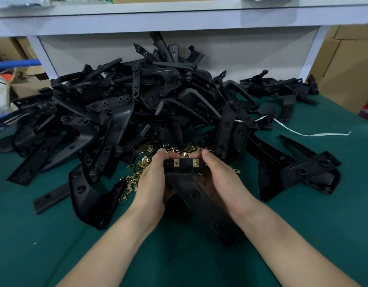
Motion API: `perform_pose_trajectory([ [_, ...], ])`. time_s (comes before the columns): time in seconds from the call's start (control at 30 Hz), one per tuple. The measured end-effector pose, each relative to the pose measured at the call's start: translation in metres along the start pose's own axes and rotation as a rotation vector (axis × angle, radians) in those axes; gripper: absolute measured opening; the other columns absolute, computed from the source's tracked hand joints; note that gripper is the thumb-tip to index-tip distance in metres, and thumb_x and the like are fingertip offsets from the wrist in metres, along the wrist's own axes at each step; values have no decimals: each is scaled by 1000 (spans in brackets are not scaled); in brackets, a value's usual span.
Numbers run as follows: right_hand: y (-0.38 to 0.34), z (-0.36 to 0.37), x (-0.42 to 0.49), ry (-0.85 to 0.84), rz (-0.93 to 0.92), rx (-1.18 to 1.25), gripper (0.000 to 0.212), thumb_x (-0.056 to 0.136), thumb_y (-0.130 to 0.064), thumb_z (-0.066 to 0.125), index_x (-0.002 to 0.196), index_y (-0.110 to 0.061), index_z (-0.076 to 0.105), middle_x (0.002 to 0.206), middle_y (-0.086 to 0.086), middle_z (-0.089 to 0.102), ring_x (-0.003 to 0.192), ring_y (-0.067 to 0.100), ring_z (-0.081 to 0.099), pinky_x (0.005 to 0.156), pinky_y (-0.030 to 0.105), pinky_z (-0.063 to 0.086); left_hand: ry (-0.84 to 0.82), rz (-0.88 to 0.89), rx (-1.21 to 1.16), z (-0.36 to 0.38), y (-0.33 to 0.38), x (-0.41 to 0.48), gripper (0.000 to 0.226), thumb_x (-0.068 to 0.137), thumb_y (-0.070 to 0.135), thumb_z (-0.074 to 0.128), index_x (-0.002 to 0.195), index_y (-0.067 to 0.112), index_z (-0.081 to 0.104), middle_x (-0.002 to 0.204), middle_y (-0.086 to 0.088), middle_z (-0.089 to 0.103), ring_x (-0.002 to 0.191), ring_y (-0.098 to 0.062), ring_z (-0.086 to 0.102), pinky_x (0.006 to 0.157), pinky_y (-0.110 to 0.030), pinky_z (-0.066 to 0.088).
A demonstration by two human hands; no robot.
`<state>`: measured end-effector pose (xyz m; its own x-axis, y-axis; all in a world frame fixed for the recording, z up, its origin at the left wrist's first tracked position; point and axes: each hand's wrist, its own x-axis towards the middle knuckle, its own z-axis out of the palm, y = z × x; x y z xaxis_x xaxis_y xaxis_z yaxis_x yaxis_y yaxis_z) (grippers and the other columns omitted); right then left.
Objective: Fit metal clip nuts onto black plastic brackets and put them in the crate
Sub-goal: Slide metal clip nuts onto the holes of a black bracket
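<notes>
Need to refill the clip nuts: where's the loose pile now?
Head view, centre: the loose clip nuts lie on the green table at the foot of the bracket heap, beyond and left of the left hand, which holds a bracket.

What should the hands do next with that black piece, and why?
Probably lift the bracket clear of the pile and carry it to the crate, which is out of view. Two clip nuts already sit on its top edge, and the left hand and right hand both grip it.
</notes>
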<state>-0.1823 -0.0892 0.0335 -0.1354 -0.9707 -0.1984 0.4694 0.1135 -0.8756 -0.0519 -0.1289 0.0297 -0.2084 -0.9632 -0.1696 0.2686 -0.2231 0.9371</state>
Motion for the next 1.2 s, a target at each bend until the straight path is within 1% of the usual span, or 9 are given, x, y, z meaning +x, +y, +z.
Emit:
perform_pose_trajectory([
  [0.17, 2, 0, 3, 11, -18, 20, 37, 106, -38, 48, 87, -28, 78, 102, 9, 78, 88, 21, 77, 66, 23, 58, -9, 20, 19, -1, 1, -1, 42, 97, 59, 43, 86, 32, 73, 95, -7, 77, 79, -23, 74, 60, -30, 57],
  [0.27, 3, -1, 4, 22, -25, 24, 40, 106, -38, 48, 81, -31, 79, 101, 9, 78, 88, 21, 77, 66, 23, 58, -7, 20, 49, -1, 1, -1, 42, 97, 60, 43, 87, 30, 71, 89, -5, 77, 74, -20, 73, 58, -27, 56],
  [0.43, 8, -2, 6, 119, -17, -126, 34, 103, -44, 51, 89, -30, 80, 123, 9, 69, 100, 18, 73, 72, 20, 57, 62, 7, 65, 0, -2, 0, 47, 98, 58, 43, 78, 29, 74, 77, -2, 75, 66, -14, 72, 52, -23, 53],
  [0.6, 3, -7, 4, 77, 12, -155, 33, 103, -44, 51, 105, -21, 74, 90, 3, 79, 77, 12, 76, 58, 15, 54, 45, -14, 32, 1, 0, 0, 33, 96, 40, 53, 75, 30, 77, 75, -1, 75, 63, -14, 72, 50, -24, 52],
  [0.73, -3, -12, 5, 37, -30, -175, 27, 100, -41, 57, 106, -20, 74, 89, 2, 79, 79, 12, 76, 59, 14, 54, -50, -50, 22, -3, 4, 3, 21, 94, 20, 60, 86, 24, 79, 86, -3, 76, 72, -16, 73, 55, -29, 57],
  [0.9, -4, -20, 12, -18, -88, -365, 14, 97, -21, 66, 107, -15, 73, 89, 0, 78, 81, 11, 74, 64, 17, 54, -154, -116, 151, -14, 8, 6, 16, 97, 18, 62, 108, 11, 72, 103, -15, 74, 86, -23, 71, 74, -41, 60],
  [1.03, -4, -29, 13, -79, -155, -593, 11, 96, -29, 68, 103, -22, 73, 91, -5, 78, 86, 10, 75, 74, 20, 57, -220, -107, 372, -26, 13, 8, 18, 96, 19, 63, 108, 6, 69, 108, -23, 71, 84, -22, 70, 63, -28, 58],
  [1.13, -7, -35, 11, -100, -225, -751, 9, 94, -38, 69, 96, -32, 75, 89, -9, 78, 83, 7, 74, 74, 18, 56, -273, -8, 564, -32, 16, 8, 15, 95, 21, 65, 101, 9, 71, 100, -19, 71, 78, -14, 67, 62, -24, 56],
  [1.2, -10, -37, 10, -117, -244, -821, 9, 92, -42, 69, 95, -36, 75, 87, -7, 77, 81, 15, 74, 77, 30, 59, -302, 52, 669, -34, 17, 8, 12, 95, 24, 66, 98, 15, 73, 94, -12, 73, 73, -15, 67, 63, -27, 58],
])
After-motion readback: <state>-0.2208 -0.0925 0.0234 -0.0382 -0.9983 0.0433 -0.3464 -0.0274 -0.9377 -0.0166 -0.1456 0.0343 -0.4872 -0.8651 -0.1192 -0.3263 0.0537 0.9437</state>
